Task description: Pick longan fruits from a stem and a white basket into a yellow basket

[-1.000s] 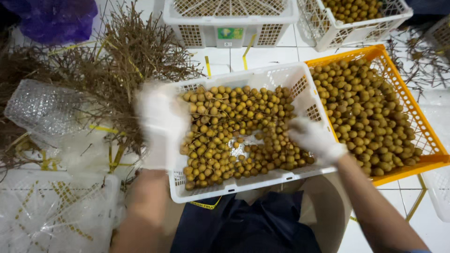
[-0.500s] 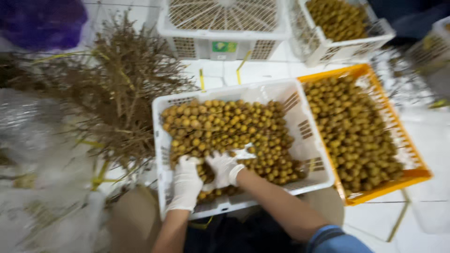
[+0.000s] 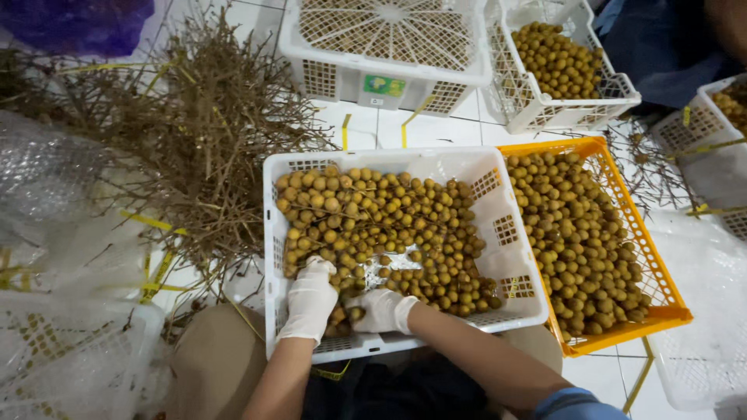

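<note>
While knees brace the near edge, white crate (image 3: 510, 233) resting across the lap, pulled in close so both arms drop straight into it. Heaped inside, small round yellow-brown fruit (image 3: 373, 214), thick toward the far side, thinned near the middle where a bare patch of the crate floor shows through. Left hand (image 3: 310, 299), in a white glove, laid palm-down on the fruit at the near left, fingers loosely curled over a few, neither flat nor closed to a fist; whether anything is truly pinched, impossible to say. Right hand (image 3: 381, 309), gloved too, just beside it, almost touching, cupped low among the fruit at the near wall, fingers half bent and partly buried, grip hidden. Just to the right, orange crate (image 3: 657, 268), filled level with the same fruit, set edge to edge with the white one, likely for a short reach. Off to the left on the tiled floor, heap of bare twigs (image 3: 194, 148), kept well apart from the fruit. Further back, two more white baskets (image 3: 467, 66).
</note>
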